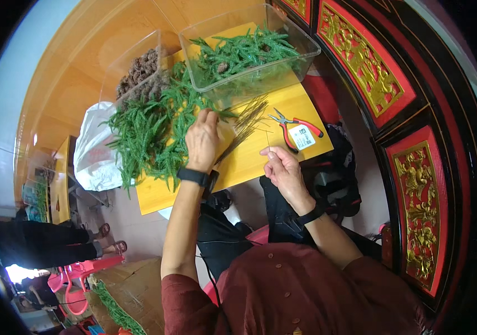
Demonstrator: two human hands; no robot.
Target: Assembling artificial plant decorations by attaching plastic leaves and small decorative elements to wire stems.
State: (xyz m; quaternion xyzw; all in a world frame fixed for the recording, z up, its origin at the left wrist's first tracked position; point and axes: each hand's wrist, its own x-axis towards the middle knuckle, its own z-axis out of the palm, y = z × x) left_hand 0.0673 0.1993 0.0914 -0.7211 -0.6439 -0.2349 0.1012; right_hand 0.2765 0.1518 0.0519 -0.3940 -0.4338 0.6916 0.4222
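Observation:
My left hand (202,139) is over the edge of a pile of green artificial pine sprigs (146,131), its fingers curled down among them. Whatever it grips is hidden under the fingers, though sprig tips show beside them. Between thumb and fingertips, my right hand (284,170) pinches a thin wire (268,138) that points up. A bundle of thin dark wires (244,127) lies between my hands on the yellow table (160,198). Just beyond my right hand, pliers (294,125) with red and black handles lie with jaws apart, beside a white label (301,137).
A clear plastic bin (249,78) with sprigs and some cones stands at the back. Left of it, another clear bin holds brown pine cones (141,72). A white plastic bag (94,151) hangs by the table's left side. Carved red-and-gold panels (361,61) rise at right. Someone's legs (49,243) show at left.

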